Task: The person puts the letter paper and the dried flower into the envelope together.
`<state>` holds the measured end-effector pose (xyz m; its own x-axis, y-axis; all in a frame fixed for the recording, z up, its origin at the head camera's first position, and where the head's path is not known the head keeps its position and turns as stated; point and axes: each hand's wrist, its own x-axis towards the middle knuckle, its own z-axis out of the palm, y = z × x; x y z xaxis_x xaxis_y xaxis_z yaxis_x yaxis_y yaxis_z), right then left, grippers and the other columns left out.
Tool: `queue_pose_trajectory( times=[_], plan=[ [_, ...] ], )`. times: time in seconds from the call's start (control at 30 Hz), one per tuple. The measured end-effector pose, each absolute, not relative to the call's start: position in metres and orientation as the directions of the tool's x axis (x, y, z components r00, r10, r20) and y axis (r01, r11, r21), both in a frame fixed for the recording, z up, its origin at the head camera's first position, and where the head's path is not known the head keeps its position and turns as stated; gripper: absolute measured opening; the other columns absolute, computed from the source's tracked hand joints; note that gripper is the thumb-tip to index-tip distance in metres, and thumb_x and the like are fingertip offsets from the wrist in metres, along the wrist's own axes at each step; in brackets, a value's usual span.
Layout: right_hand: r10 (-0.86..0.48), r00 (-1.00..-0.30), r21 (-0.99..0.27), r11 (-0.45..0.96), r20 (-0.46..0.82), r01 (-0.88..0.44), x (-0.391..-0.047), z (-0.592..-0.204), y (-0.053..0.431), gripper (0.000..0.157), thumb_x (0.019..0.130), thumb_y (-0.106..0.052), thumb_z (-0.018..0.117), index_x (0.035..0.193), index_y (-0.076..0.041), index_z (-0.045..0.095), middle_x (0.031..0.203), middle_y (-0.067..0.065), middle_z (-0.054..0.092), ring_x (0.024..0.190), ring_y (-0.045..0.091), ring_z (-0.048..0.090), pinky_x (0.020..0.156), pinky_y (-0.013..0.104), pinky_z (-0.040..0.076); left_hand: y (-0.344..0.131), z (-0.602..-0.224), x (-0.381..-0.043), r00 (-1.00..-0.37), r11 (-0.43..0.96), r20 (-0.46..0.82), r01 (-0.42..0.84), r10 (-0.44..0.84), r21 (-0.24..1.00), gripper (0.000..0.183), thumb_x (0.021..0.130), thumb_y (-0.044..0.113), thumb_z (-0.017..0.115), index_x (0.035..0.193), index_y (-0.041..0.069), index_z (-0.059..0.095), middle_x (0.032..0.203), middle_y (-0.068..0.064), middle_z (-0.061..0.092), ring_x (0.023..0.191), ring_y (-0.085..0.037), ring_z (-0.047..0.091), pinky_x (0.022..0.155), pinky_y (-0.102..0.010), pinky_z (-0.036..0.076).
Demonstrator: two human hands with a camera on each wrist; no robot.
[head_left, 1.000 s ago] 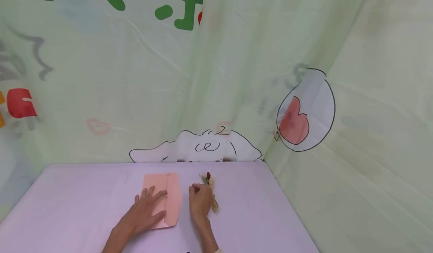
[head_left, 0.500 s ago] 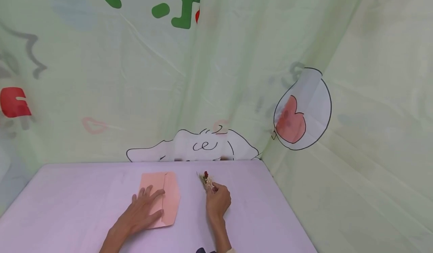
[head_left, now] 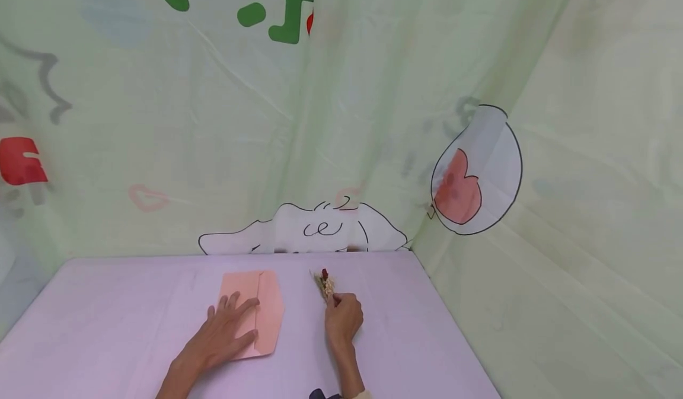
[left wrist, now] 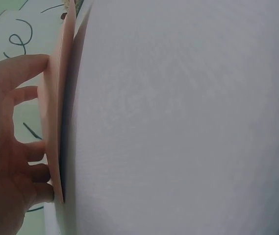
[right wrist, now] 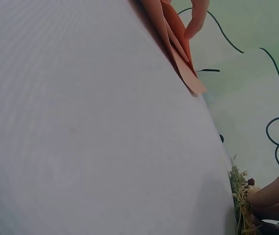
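A pink envelope (head_left: 271, 319) lies on the table, its flap side facing right. My left hand (head_left: 226, 331) rests on it with fingers spread. In the left wrist view the fingertips press on the face of the envelope (left wrist: 52, 103), seen edge-on. To the right, a small bunch of dried flowers (head_left: 325, 283) with a dark red bloom points away from me. My right hand (head_left: 344, 317) pinches it below the blooms between thumb and fingers, and covers most of the stems. The right wrist view shows the thumb against the bunch of dried flowers (right wrist: 242, 198), low over the table.
The table (head_left: 421, 340) has a pale lilac cover. Behind it hangs a light green curtain (head_left: 224, 120) with printed drawings, and another curtain (head_left: 597, 221) closes off the right side. A dark object (head_left: 317, 394) shows at the bottom edge near the right wrist.
My right hand has moved right from beside the flowers onto their stems and now pinches them. The left hand has stayed on the envelope. The head view has shifted slightly.
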<state>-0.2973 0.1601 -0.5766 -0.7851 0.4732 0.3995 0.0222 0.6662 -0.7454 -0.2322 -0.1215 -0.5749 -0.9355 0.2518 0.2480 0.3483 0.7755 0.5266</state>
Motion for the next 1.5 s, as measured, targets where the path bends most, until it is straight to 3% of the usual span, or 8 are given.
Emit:
queue_pose_trajectory(
  times=[0.53, 0.93, 1.5],
  plan=[
    [0.439, -0.788, -0.724, 0.69, 0.431, -0.012, -0.299, -0.574, 0.159, 0.006, 0.088, -0.001, 0.085, 0.088, 0.005, 0.083, 0.073, 0.012, 0.076, 0.065, 0.028, 0.072, 0.061, 0.047, 0.056, -0.122, -0.573, -0.238, -0.928, 0.783, 0.27, 0.365, 0.258, 0.504, 0.06, 0.1, 0.049, 0.071, 0.154, 0.023, 0.06, 0.162, -0.036, 0.048, 0.149, -0.068, 0.043, 0.115, -0.088, 0.032],
    [0.457, -0.799, -0.771, 0.636, 0.39, -0.012, -0.3, -0.576, 0.156, 0.006, 0.087, 0.001, 0.083, 0.083, -0.003, 0.084, 0.068, 0.008, 0.074, 0.06, 0.019, 0.065, 0.059, 0.042, 0.053, -0.122, -0.574, -0.237, -0.932, 0.784, 0.254, 0.356, 0.258, 0.508, 0.061, 0.1, 0.049, 0.071, 0.154, 0.023, 0.059, 0.162, -0.035, 0.048, 0.149, -0.068, 0.043, 0.114, -0.088, 0.032],
    [0.441, -0.808, -0.795, 0.604, 0.391, -0.055, -0.297, -0.57, 0.15, 0.001, 0.087, 0.0, 0.085, 0.088, 0.0, 0.085, 0.073, 0.008, 0.077, 0.064, 0.016, 0.066, 0.062, 0.04, 0.053, -0.122, -0.573, -0.235, -0.936, 0.783, 0.237, 0.349, 0.262, 0.515, 0.062, 0.101, 0.05, 0.07, 0.155, 0.023, 0.058, 0.164, -0.036, 0.046, 0.15, -0.068, 0.041, 0.116, -0.088, 0.029]
  ],
)
